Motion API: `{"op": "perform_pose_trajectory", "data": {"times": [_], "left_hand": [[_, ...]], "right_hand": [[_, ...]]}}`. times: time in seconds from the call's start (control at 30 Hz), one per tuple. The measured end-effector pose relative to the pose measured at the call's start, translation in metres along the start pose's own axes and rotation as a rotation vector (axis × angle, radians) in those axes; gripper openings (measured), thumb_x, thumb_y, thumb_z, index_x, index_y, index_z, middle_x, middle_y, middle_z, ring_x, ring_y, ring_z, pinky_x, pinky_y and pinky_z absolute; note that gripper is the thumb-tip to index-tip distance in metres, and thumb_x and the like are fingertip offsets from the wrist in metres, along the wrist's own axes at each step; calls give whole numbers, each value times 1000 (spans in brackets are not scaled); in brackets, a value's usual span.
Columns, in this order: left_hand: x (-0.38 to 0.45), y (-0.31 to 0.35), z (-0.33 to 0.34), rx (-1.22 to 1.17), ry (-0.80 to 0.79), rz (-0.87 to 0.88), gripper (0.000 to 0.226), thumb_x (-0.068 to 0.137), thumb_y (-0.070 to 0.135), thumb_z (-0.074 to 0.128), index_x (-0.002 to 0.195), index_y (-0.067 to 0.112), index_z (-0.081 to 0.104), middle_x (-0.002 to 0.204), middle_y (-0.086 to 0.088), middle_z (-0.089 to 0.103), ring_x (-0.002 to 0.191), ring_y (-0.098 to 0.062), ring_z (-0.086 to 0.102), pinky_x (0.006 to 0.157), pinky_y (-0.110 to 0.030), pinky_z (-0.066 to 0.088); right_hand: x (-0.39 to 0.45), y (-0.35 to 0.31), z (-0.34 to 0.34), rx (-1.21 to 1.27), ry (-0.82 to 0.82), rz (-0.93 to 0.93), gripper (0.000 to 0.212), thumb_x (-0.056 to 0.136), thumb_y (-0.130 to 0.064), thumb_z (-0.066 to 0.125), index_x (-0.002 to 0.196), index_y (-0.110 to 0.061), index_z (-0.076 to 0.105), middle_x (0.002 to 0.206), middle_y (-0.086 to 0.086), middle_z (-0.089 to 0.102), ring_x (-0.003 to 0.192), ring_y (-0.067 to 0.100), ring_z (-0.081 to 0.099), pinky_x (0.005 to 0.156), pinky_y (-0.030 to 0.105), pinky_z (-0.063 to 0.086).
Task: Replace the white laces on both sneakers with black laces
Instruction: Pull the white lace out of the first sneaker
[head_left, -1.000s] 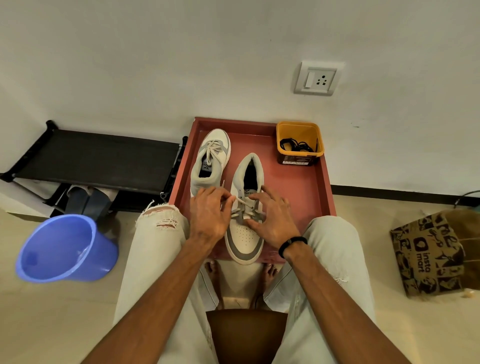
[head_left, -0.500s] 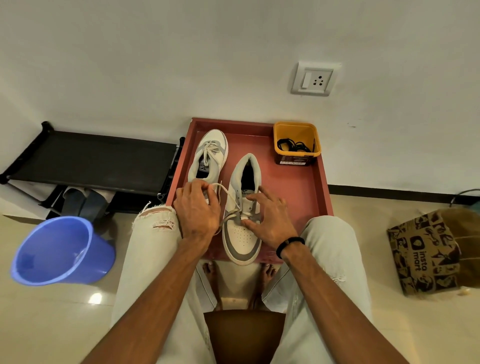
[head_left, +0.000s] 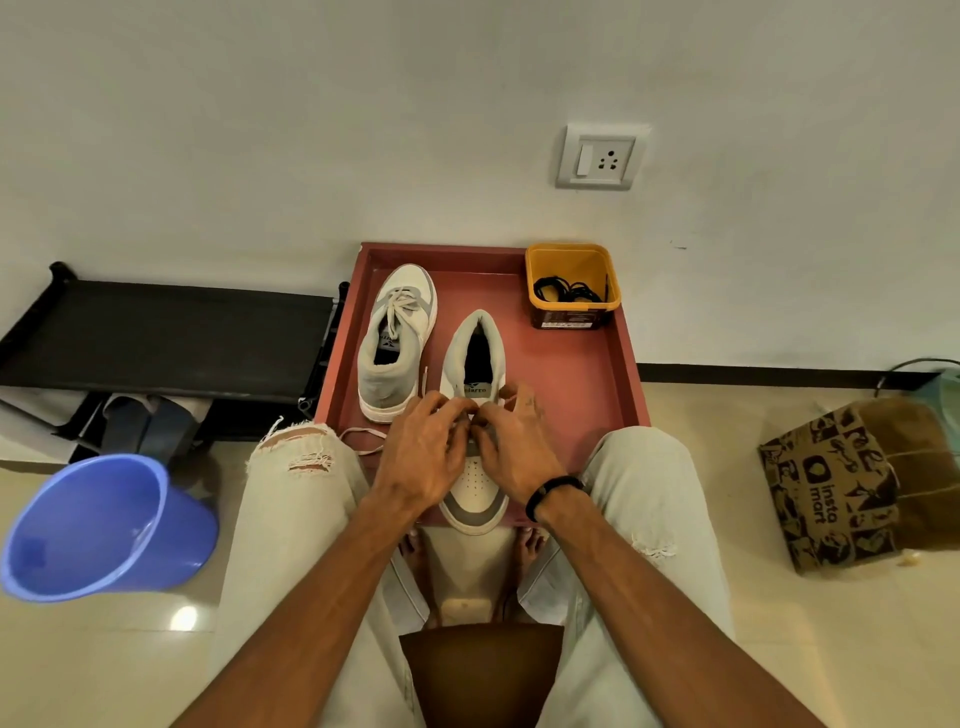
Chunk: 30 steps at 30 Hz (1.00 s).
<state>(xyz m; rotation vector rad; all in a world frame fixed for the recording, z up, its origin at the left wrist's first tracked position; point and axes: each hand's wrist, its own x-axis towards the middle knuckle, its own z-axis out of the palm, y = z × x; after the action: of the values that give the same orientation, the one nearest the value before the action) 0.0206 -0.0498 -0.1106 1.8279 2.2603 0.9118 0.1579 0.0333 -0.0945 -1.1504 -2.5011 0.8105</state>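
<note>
Sneakers: both sit on the red tray (head_left: 587, 395) against the wall. Near sneaker (head_left: 474, 499) lies toe toward the person, and both hands are on its eyelet area. Far sneaker (head_left: 397, 338) is just beside it on the person's left, toe to the wall, white lacing intact and untouched.

Left hand (head_left: 423, 457) and right hand (head_left: 511, 449) have fingers curled in over the near shoe's throat, fingertips almost meeting. They look to be pinching the white lace (head_left: 363, 441) at the eyelets, but the fingers hide the exact contact. One freed end trails off over the tray's near-left edge by the left knee.

Step in hand, my read: unlacing shoe one, early in the job. No black lace is out yet.

Black laces (head_left: 569, 290) are bundled in the yellow tub (head_left: 571, 304) at the tray's far-right corner, well apart from the hands.

Next: work the crossings loose row by row, pull the white lace fully clear, then reach for a black one.
</note>
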Motion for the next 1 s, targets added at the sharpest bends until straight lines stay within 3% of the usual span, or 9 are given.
{"op": "perform_pose_trajectory", "data": {"times": [0.33, 0.47, 0.57, 0.7, 0.8, 0.87, 0.93, 1.0], "left_hand": [[2, 1, -4, -42, -4, -73, 20, 98, 27, 60, 117, 24, 65, 107, 3, 68, 95, -16, 62, 82, -37, 57], [4, 1, -6, -207, 23, -140, 17, 99, 13, 61, 112, 19, 71, 102, 3, 72, 87, -8, 67, 79, -29, 59], [3, 2, -10, -271, 51, -168, 26, 98, -1, 57, 110, 16, 74, 103, 4, 75, 90, -7, 70, 85, -28, 59], [3, 0, -9, -274, 31, -172, 30, 95, -2, 63, 113, 19, 74, 107, 5, 75, 92, -5, 69, 89, -26, 59], [1, -2, -8, -273, 9, -163, 34, 92, -2, 67, 117, 20, 73, 108, 4, 72, 92, -8, 68, 86, -30, 60], [-1, -3, -7, -261, 9, -154, 36, 92, 1, 69, 120, 22, 71, 109, 4, 70, 94, -9, 67, 85, -33, 61], [-2, -4, -7, -241, 15, -148, 36, 92, 4, 69, 122, 23, 70, 110, 5, 69, 96, -10, 67, 85, -36, 61], [-2, -5, -5, -231, 7, -149, 37, 92, 6, 69, 123, 26, 69, 109, 6, 69, 98, -11, 66, 85, -37, 61]], "right_hand": [[0, -2, 0, 126, 31, 51, 9, 98, -10, 57, 99, -10, 65, 121, 8, 40, 112, 27, 49, 99, 44, 49], [1, -1, -5, 216, 35, 85, 8, 96, -12, 59, 96, -12, 67, 114, 1, 41, 111, 20, 50, 99, 40, 50], [3, -1, -9, 310, 67, 139, 6, 91, -17, 65, 87, -15, 69, 106, -3, 48, 105, 15, 54, 96, 38, 54], [3, 0, -11, 398, 118, 194, 6, 81, -17, 72, 75, -16, 71, 93, -9, 55, 98, 11, 59, 91, 40, 57], [2, 2, -11, 381, 79, 135, 3, 84, -19, 75, 83, -17, 73, 101, -9, 53, 98, 15, 61, 91, 38, 57], [2, 4, -7, 275, 38, 59, 16, 87, -24, 75, 102, -19, 74, 112, -5, 48, 105, 16, 58, 94, 35, 56], [2, 7, -1, 175, 35, 9, 25, 90, -25, 73, 115, -22, 73, 121, 1, 42, 116, 21, 50, 100, 39, 52], [3, 8, 2, 163, 54, -14, 24, 93, -23, 71, 116, -22, 74, 125, 3, 40, 121, 25, 47, 102, 45, 51]]}}
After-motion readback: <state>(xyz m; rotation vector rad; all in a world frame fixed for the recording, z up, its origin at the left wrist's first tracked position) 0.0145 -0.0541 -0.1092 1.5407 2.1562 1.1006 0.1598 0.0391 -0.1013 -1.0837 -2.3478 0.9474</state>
